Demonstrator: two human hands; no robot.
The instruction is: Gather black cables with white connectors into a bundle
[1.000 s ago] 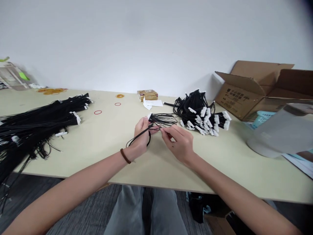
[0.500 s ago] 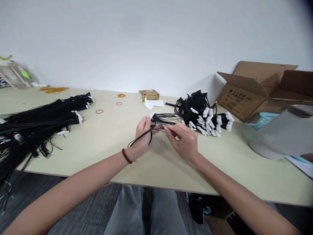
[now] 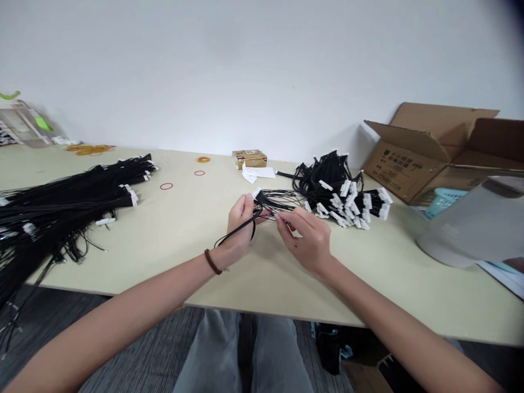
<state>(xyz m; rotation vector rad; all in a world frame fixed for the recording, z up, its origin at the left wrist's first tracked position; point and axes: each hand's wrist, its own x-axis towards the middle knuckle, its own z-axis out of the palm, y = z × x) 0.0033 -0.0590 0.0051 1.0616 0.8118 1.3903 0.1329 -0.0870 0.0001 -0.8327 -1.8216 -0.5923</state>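
Observation:
My left hand (image 3: 240, 222) is closed around a small bundle of thin black wires (image 3: 275, 200) with a white connector at its top; a loop of the wires hangs below the hand. My right hand (image 3: 308, 236) pinches the same wires just right of the left hand, fingers curled. Both hands hover over the middle of the beige table (image 3: 172, 245). Right behind them lies a heap of folded black wire bundles with white connectors (image 3: 341, 191).
A long pile of straight black wires (image 3: 61, 202) covers the table's left side. Red rubber bands (image 3: 166, 186) and yellow ones (image 3: 202, 159) lie nearby. A small brown box (image 3: 249, 159), an open cardboard carton (image 3: 434, 147) and a grey container (image 3: 470, 224) stand at right.
My right hand's fingers have shifted slightly left along the wires toward the left hand. The view has drifted a little; the rest is unchanged.

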